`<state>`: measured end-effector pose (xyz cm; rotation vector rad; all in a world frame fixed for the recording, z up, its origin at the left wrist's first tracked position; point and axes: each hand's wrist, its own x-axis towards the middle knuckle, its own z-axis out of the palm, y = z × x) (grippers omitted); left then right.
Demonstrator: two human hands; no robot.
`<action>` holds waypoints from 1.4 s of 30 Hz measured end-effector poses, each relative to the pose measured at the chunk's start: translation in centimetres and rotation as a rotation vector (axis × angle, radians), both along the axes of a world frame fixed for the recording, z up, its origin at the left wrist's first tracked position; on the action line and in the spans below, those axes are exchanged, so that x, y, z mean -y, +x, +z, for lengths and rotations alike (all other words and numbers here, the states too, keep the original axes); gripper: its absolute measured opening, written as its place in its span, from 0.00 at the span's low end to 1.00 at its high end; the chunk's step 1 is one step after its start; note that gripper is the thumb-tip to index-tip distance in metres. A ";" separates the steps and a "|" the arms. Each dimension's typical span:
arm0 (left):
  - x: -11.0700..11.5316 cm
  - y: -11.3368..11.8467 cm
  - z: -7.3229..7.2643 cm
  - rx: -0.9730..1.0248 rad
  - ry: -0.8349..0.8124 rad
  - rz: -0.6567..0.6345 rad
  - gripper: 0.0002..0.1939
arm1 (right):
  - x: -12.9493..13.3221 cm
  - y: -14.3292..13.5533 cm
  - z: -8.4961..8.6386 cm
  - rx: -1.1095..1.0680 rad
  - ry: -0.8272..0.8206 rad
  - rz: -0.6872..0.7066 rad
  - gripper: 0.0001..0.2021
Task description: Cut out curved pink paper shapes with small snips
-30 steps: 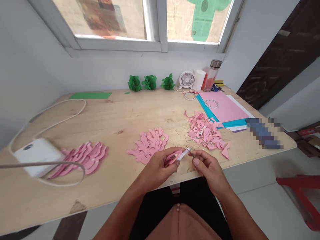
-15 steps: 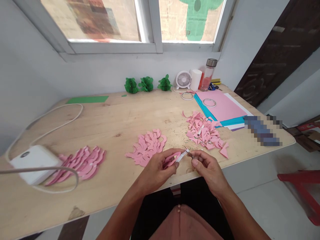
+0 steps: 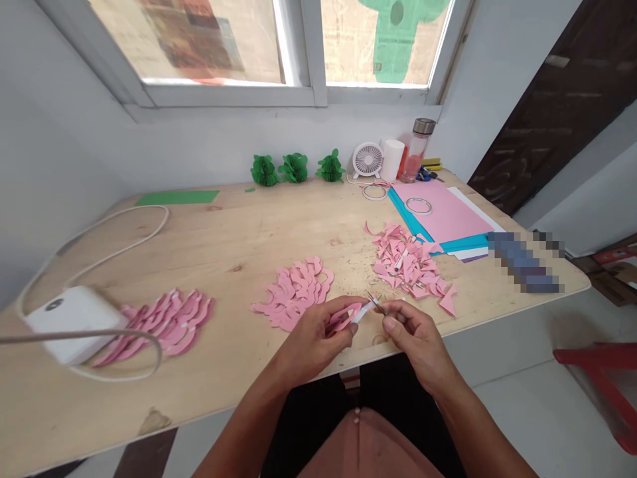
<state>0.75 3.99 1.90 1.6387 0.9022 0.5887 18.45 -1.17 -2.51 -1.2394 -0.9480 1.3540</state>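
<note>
My left hand (image 3: pixel 316 338) is closed on a folded pink paper cutout (image 3: pixel 342 317) near the table's front edge. A white strip (image 3: pixel 365 311), which looks like tape, sticks out from it towards the right. My right hand (image 3: pixel 415 335) grips small scissors (image 3: pixel 377 304), their blades pointing up and left at the strip's end. Whether the blades touch the strip I cannot tell; the scissors' handles are mostly hidden by my fingers. Behind my left hand lies a pile of curved pink cutouts (image 3: pixel 298 285). Beyond my right hand spreads a heap of pink paper scraps (image 3: pixel 405 262).
More pink pieces (image 3: pixel 184 322) lie at left beside a white device (image 3: pixel 74 322) with a looped cable. Green paper shapes (image 3: pixel 293 168), a small fan (image 3: pixel 367 160) and a glass bottle (image 3: pixel 417 151) stand along the wall. Tape rolls (image 3: pixel 419 206) and coloured sheets (image 3: pixel 448 212) are at right.
The view has shifted slightly, so the tabletop things appear a little further right. Both hands keep nearly the same pose, with the scissors still at the end of the white strip.
</note>
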 end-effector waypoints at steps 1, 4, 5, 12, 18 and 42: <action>0.0 0.0 0.0 0.000 0.002 -0.001 0.20 | 0.0 0.0 -0.1 0.007 0.005 -0.005 0.14; 0.0 0.0 0.1 0.000 -0.008 -0.005 0.20 | -0.1 0.0 -0.2 0.023 0.025 -0.019 0.14; 0.0 0.0 0.1 0.002 -0.012 -0.005 0.20 | -0.1 0.0 -0.3 0.027 0.027 -0.024 0.14; 0.0 0.2 0.1 0.010 -0.010 0.007 0.20 | -0.1 0.1 -0.1 0.067 0.034 -0.031 0.14; 0.0 0.3 0.1 0.005 -0.015 0.005 0.21 | -0.1 0.1 0.0 0.099 0.044 -0.039 0.13; 0.0 0.2 -0.4 0.163 -0.105 0.070 0.19 | -0.1 0.2 0.0 0.191 0.065 0.002 0.13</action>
